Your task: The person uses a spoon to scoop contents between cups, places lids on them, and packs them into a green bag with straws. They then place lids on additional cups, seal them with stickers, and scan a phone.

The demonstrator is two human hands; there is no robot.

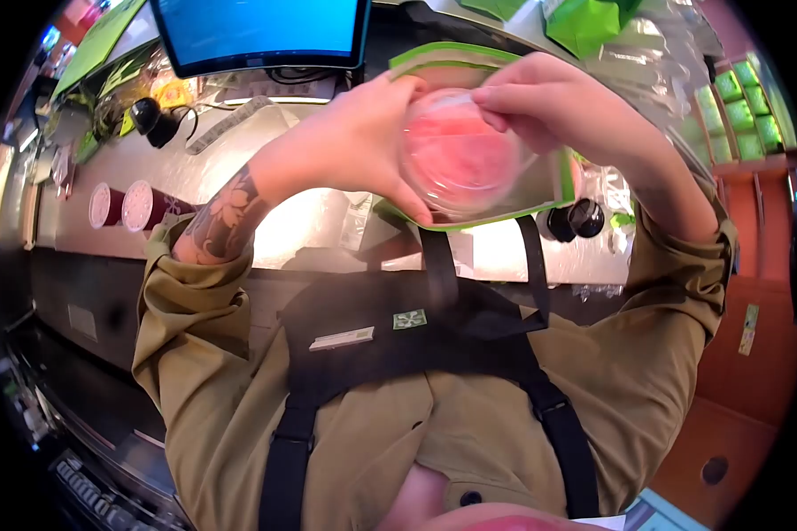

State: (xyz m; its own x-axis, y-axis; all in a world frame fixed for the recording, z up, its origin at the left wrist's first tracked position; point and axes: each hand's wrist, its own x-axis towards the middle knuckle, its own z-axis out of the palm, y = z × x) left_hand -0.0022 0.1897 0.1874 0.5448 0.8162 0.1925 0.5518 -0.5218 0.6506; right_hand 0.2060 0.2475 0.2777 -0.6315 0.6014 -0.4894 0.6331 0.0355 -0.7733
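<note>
A paper bag (pixel 553 190) with a green rim is held mouth-up in front of me. In its mouth is a round clear-lidded cup (pixel 460 164) with pink contents. My left hand (pixel 363 133) is closed on the bag's left side, its thumb over the near rim and its fingers at the far side, close by the cup. From the right, my right hand (pixel 531 102) reaches over the bag with fingers bent and pinched at the lid's far edge. The cup's lower part is hidden inside the bag.
A lit screen (pixel 261 35) stands behind the metal counter (pixel 319 221). Two dark red cups (pixel 142 208) sit at the left, near a black scanner-like device (pixel 150 122). Black round objects (pixel 584 219) lie right of the bag. Green packets (pixel 744 106) fill a shelf at far right.
</note>
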